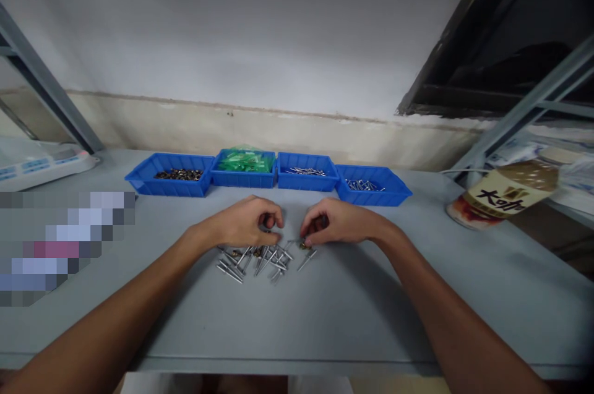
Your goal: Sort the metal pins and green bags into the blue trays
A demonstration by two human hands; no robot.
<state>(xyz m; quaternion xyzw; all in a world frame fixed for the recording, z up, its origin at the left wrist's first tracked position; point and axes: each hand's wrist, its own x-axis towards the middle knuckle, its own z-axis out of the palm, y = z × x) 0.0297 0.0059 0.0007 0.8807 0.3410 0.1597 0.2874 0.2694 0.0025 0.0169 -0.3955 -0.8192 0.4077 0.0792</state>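
Observation:
A loose pile of silver metal pins point(260, 261), each thin with a thicker part, lies on the grey table with a few small brass-coloured pieces among them. My left hand point(245, 222) is over the back of this pile, its fingers curved and a gap showing between thumb and forefinger. To its right my right hand point(336, 221) has its fingertips brought together at a small brass-coloured metal piece point(303, 246), whose exact kind is too small to make out. A single silver pin point(307, 260) lies just below those fingertips.
Behind my hands stand blue bins with brass-coloured parts point(179, 175), green plastic pieces point(245, 160), thin silver pins point(306, 171) and short silver parts point(364, 185). A labelled bottle point(505, 193) lies tilted at the right. At the left are a white power strip point(51, 165) and a pixelated area.

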